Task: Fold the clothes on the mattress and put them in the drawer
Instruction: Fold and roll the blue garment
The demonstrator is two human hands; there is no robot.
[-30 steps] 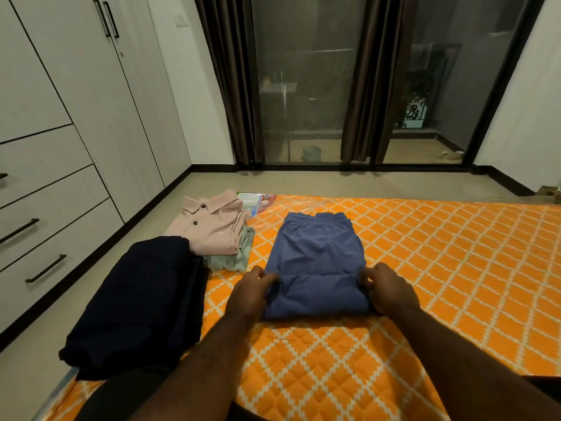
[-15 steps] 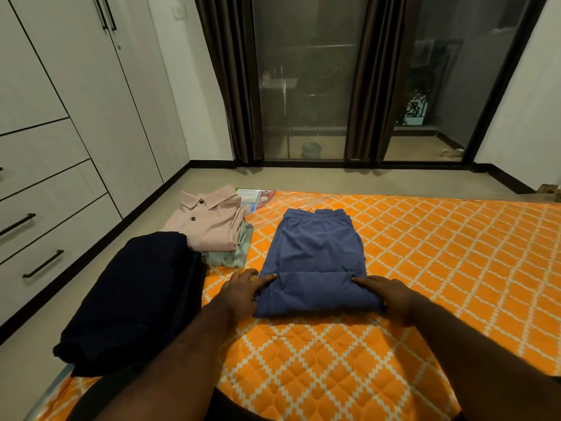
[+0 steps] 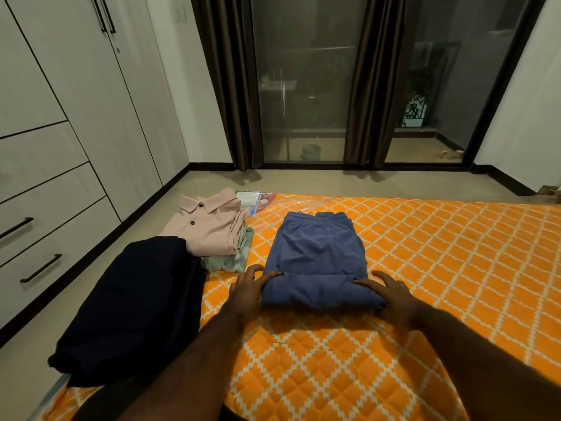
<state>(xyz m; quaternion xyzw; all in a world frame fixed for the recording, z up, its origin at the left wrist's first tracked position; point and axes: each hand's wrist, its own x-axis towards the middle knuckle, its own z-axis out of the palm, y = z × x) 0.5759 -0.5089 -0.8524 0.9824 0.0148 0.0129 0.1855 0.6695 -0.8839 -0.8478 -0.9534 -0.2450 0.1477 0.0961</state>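
Fingers [image 3: 383,276] spread flat, the left hand [image 3: 247,291] and right hand [image 3: 391,294] pressed the near fold of the blue shorts [image 3: 315,253] onto the orange mattress [image 3: 440,253]. A pink shirt [image 3: 209,229], a green garment [image 3: 235,261] and a navy garment [image 3: 130,299] lay folded alongside. Folding seemed almost finished. The drawers [image 3: 51,238] remained to be filled.
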